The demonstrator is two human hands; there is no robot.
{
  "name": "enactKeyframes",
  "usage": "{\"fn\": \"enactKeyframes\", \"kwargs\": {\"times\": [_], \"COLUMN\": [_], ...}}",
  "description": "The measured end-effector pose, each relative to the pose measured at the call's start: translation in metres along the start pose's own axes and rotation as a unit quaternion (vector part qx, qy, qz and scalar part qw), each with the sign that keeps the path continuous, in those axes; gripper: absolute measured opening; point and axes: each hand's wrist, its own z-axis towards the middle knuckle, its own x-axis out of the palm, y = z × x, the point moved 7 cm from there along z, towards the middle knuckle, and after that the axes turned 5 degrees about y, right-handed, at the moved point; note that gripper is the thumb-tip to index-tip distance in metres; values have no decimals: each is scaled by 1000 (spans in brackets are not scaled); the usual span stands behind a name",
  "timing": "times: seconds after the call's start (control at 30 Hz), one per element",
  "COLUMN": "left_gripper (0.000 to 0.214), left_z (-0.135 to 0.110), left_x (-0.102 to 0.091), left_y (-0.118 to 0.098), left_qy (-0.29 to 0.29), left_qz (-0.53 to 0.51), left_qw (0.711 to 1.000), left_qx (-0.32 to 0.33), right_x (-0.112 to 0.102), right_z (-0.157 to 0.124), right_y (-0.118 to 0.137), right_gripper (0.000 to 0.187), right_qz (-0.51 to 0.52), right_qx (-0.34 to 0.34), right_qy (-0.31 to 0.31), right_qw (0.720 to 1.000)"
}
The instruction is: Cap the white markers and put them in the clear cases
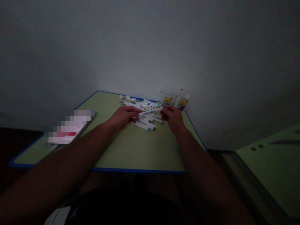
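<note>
A white marker (150,111) with dark print on its barrel is held level between my two hands, above a heap of similar markers. My left hand (125,117) is closed on its left end. At the marker's right end, the fingers of my right hand (172,117) pinch it. Below and behind lie several loose white markers (144,125) with coloured ends, pointing different ways. Some loose white caps (128,97) rest at the back of the table.
Two clear plastic cases (182,102) with yellow and black labels stand at the table's back right, by the wall. A booklet or box (70,129), partly blurred out, lies on the left. Blue edging rims the pale green table (138,153).
</note>
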Motion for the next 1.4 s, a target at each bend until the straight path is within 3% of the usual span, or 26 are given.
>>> {"fn": "enactKeyframes", "kwargs": {"times": [0.33, 0.6, 0.8, 0.9, 1.07, 1.2, 1.4], "left_gripper": [13, 20, 25, 23, 11, 11, 10], "left_z": [-3, -4, -5, -4, -6, -5, -7], "left_x": [-6, -8, -11, -14, -17, -14, -14], "left_y": [-6, -12, -16, -18, -27, -25, -26], "left_qy": [-73, -73, -73, -87, -133, -118, -121], "left_qz": [-24, 53, 110, 166, 299, 331, 356], "left_qw": [997, 995, 988, 978, 933, 921, 911], "left_qx": [5, 51, 83, 95, 150, 166, 167], "right_x": [-7, -6, -5, -19, -65, -99, -132], "right_z": [2, 2, 3, 9, 21, 29, 42], "right_y": [-1, 3, 20, 38, 76, 109, 146], "right_gripper": [21, 38, 35, 30, 21, 15, 10], "right_qz": [18, 34, 32, 21, 5, -3, -57], "right_qx": [10, -11, -16, -36, -84, -120, -147], "right_qy": [-24, -19, -26, -57, -167, -249, -321], "right_qw": [1000, 999, 999, 997, 982, 961, 934]}}
